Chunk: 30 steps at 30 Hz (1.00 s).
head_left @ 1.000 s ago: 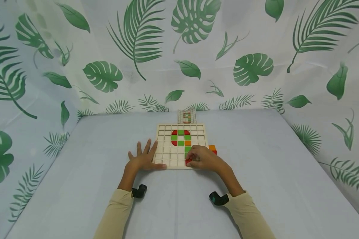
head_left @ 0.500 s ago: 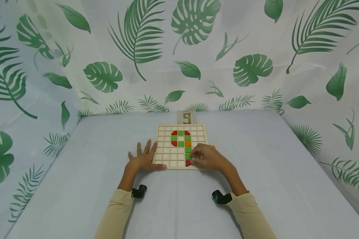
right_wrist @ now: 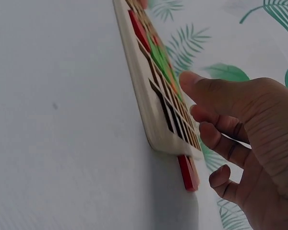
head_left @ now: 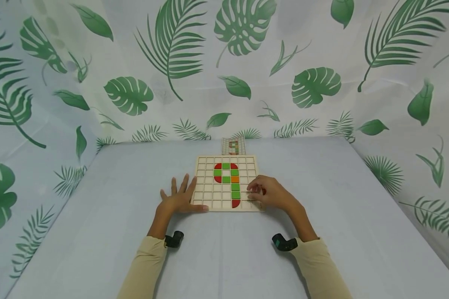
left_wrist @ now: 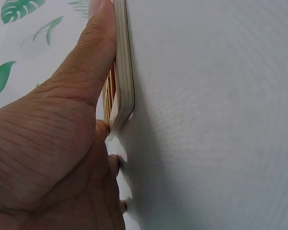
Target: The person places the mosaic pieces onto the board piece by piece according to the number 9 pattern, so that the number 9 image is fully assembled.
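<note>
A wooden grid board (head_left: pixel 208 195) lies on the table with red, green and orange pieces set in its cells in the shape of a 9. At the foot of that shape is a red piece with a rounded corner (head_left: pixel 235 204). My left hand (head_left: pixel 176 202) rests spread at the board's left side, the thumb on its front edge. Over the board's right edge hovers my right hand (head_left: pixel 272 193), fingers loosely bent and holding nothing. Just past that edge, a red block (right_wrist: pixel 187 173) shows in the right wrist view; the hand mostly hides it in the head view.
Behind the board stands a small pattern card (head_left: pixel 233 146) with the same 9 figure. A pale cloth covers the table (head_left: pixel 134 174). Leaf-print curtains (head_left: pixel 194 108) close in the back and sides.
My right hand has let go of the red piece at the bottom of the 9 and moved right, to the board's right edge. The left hand has stayed in place.
</note>
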Available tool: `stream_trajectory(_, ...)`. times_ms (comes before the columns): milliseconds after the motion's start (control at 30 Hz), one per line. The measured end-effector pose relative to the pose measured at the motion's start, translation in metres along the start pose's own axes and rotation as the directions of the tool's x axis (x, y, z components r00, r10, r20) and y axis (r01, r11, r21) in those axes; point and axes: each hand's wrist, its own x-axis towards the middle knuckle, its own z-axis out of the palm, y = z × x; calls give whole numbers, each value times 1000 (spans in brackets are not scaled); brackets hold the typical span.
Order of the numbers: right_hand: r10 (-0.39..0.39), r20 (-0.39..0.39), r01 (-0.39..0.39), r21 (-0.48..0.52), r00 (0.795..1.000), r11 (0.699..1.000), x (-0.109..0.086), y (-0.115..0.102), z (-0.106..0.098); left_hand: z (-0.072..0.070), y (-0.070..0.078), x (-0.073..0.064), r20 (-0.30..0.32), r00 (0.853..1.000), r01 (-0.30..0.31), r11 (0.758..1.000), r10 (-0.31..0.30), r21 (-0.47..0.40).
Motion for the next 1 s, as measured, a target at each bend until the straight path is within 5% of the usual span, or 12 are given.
stream_trajectory(233, 17, -55, -20, -50, 998, 999, -5, 16, -9, 0, 0, 0, 9, 1000, 10, 1000, -10, 11)
stream_trajectory(567, 165, -136, -181, -112, 977, 977, -9, 32, -15, -1, 1, -1, 3, 1000, 6, 1000, -6, 7)
stream_trajectory(1000, 195, -153, -214, -118, 969, 970, -8, 36, -14, 0, 1, -1, 3, 1000, 10, 1000, -10, 18)
